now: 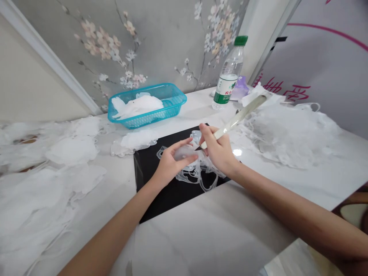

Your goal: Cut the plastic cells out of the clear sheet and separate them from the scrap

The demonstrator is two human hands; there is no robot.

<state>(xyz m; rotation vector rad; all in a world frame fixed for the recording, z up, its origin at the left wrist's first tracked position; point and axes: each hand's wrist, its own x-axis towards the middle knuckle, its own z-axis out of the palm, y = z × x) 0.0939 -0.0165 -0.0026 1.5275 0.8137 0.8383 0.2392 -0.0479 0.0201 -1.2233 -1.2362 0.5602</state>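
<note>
My right hand (pixel 218 149) grips a long pale-handled craft knife (pixel 240 116) like a pen, its dark tip pointed down at a thin translucent white piece (pixel 184 153). My left hand (pixel 171 163) pinches that piece between thumb and fingers, holding it just above a black cutting mat (pixel 149 168). Clear trimmed strips (pixel 201 178) trail from the piece onto the mat below both hands.
A turquoise basket (pixel 172 101) with white pieces stands at the back. A green-capped water bottle (pixel 230 78) is behind the mat. Heaps of white trimmings lie at the right (pixel 287 134) and left (pixel 51 184). A small stack of pieces (pixel 135 141) sits beside the mat.
</note>
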